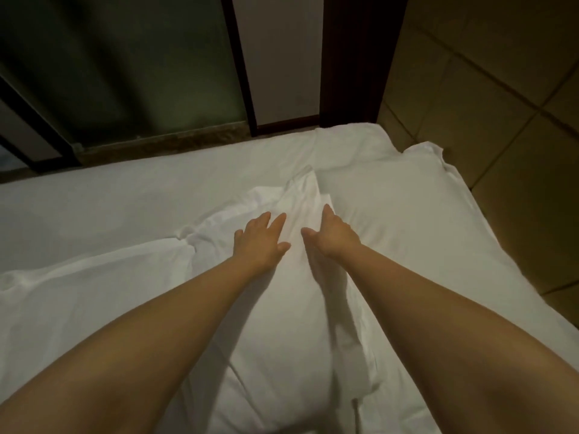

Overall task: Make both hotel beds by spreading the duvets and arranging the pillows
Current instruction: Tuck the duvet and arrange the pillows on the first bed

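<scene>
Dim room: a dark glass panel [125, 73] and a dark wooden frame [351, 57] are standing behind the bed, and a tiled floor [501, 120] is showing to the right. White sheet [125, 189] is covering the mattress up to its far edge.

Both bare forearms are reaching forward from the bottom of the view and converging over the near pillow [282, 324].

- Left hand [261, 238]: lying palm down on the pillow's far half, fingers straight and spread, thumb angled toward the other hand. Released, gripping nothing.
- Right hand [332, 236]: turned more on edge, thumb sticking out to the left, fingers stretching straight ahead along the crease where the two pillows are meeting. Also released; fingertips are partly sinking into the fabric, so the contact there is hard to read.

Near pillow: lying in the middle of the bed, long axis running away from the camera, far corner pointing toward the wooden frame.

Second pillow [391, 214]: lying just right of it and touching it, stretching along the bed's right edge.

Duvet [78, 292]: sitting bunched at the left, its rumpled edge touching the near pillow's left side.
</scene>
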Tool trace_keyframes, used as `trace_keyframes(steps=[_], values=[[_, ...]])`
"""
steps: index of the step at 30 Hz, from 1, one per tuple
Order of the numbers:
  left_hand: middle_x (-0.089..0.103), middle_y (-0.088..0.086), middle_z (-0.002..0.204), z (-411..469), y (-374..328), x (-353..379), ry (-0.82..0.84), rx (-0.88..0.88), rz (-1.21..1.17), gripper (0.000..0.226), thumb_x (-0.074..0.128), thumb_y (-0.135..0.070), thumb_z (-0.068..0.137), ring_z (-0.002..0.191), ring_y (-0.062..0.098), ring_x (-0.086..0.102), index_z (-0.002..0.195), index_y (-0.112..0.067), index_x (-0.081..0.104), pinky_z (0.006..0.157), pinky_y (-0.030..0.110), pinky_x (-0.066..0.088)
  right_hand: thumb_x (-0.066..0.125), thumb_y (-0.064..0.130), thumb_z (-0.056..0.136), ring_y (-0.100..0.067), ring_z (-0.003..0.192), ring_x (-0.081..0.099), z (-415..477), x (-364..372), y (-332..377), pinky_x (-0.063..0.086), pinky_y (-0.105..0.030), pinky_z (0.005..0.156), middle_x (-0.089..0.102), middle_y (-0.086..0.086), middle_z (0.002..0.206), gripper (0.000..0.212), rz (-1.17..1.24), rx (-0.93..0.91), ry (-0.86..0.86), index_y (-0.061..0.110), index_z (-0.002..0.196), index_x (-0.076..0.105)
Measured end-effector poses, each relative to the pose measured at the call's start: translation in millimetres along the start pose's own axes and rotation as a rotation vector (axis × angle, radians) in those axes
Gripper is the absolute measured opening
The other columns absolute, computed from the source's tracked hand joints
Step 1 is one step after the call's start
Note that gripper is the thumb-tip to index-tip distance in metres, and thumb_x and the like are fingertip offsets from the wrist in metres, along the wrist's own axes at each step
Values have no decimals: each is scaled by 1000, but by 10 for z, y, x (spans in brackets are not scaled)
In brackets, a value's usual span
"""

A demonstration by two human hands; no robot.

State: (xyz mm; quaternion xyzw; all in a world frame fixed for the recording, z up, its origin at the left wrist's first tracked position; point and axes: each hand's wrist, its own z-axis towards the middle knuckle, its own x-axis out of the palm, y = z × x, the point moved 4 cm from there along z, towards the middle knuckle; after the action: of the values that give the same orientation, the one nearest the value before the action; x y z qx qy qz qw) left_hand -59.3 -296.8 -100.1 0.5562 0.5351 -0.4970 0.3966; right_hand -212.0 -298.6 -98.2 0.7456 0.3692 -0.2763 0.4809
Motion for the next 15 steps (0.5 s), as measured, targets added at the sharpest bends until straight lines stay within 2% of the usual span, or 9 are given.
trace_keyframes(steps=[2, 3, 5, 6, 8, 9, 11, 13, 15], values=[[8, 4, 159, 160, 12, 38, 54, -22, -27, 77, 48, -56, 91, 143, 29, 18, 150, -33, 5, 111, 49, 23, 52, 47, 93, -28, 134, 41, 122, 12, -8, 38, -33, 99, 34, -5, 152, 76, 281, 19, 34, 15, 152, 14], [5, 4, 160, 258, 22, 18, 57, -31, -53, 82, 50, -58, 89, 144, 29, 15, 150, -33, 2, 112, 49, 22, 55, 41, 93, -27, 127, 47, 160, -4, 2, 40, -28, 91, 42, -5, 145, 71, 387, 15, 30, 14, 149, 22], [3, 3, 160, 482, 43, -66, 74, -11, -127, 88, 54, -59, 86, 145, 28, 11, 151, -33, 0, 114, 46, 20, 59, 21, 89, -23, 101, 59, 215, -32, -8, 45, -19, 69, 58, -2, 115, 47, 554, 6, 11, 13, 134, 45], [3, 3, 160, 591, 55, -118, 115, 18, -162, 91, 57, -59, 84, 145, 27, 11, 151, -33, 0, 115, 45, 19, 57, 9, 86, -19, 88, 60, 222, -30, -14, 45, -16, 57, 60, 1, 102, 39, 630, 0, 30, 14, 124, 52], [5, 0, 160, 798, 62, -222, 249, 68, -185, 95, 61, -58, 82, 145, 26, 13, 151, -34, 1, 115, 44, 20, 52, -3, 80, -12, 75, 58, 242, -4, -49, 43, -12, 46, 60, 6, 89, 42, 711, -9, 99, 20, 114, 55], [5, -1, 160, 884, 63, -276, 317, 74, -190, 94, 60, -58, 82, 145, 26, 13, 151, -34, 1, 114, 44, 20, 51, -4, 78, -12, 77, 58, 257, 4, -79, 43, -13, 48, 60, 6, 90, 45, 681, -6, 116, 23, 113, 55], [3, -1, 160, 1066, 40, -318, 415, 65, -195, 85, 51, -60, 86, 146, 26, 11, 151, -33, 2, 115, 46, 19, 55, 2, 78, -20, 93, 60, 324, 41, -140, 47, -21, 66, 61, 2, 103, 48, 525, 8, 99, 22, 122, 51], [6, 2, 160, 1212, -11, -242, 446, 61, -151, 74, 39, -60, 91, 145, 28, 12, 151, -31, 7, 115, 46, 17, 58, 11, 82, -26, 112, 54, 397, 85, -219, 46, -31, 85, 56, -5, 124, 61, 430, 76, 6, 20, 139, 39], [12, 8, 158, 1285, -51, -45, 429, 68, -46, 70, 32, -60, 94, 144, 31, 15, 151, -25, 12, 115, 44, 16, 58, 22, 86, -27, 126, 42, 450, 92, -294, 39, -35, 98, 44, -8, 138, 65, 361, 155, -104, 17, 145, 31]])
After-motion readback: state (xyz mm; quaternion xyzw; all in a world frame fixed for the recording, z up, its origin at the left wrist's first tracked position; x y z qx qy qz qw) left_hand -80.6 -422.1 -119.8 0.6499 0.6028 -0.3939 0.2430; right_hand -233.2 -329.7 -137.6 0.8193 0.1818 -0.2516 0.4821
